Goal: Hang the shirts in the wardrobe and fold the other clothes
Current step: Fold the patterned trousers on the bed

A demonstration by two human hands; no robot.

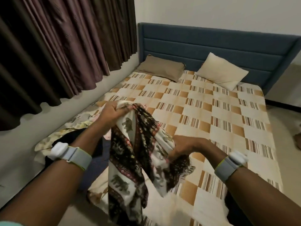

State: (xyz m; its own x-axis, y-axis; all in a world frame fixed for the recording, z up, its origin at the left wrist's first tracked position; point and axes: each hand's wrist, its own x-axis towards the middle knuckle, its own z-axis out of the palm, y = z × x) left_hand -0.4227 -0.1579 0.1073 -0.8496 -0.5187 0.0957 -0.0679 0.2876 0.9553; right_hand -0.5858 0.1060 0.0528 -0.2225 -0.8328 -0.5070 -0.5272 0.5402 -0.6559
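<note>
A cream garment with black floral bands and elephant prints [130,162] hangs bunched above the bed's near left corner. My left hand [112,111] grips its upper edge, raised over the bed. Lower and to the right, my right hand [184,146] clutches another bunched part of the same garment. Its loose end drapes down toward the front edge of the bed. A heap of other clothes [76,132], pale floral and dark blue pieces, lies on the bed's left side behind my left forearm, partly hidden.
The bed [211,115] has a checked cream and tan cover, a brown pillow [161,67] and a cream pillow [221,70] against a blue headboard [211,44]. Dark curtains [57,46] hang along the left wall. Floor shows at the right.
</note>
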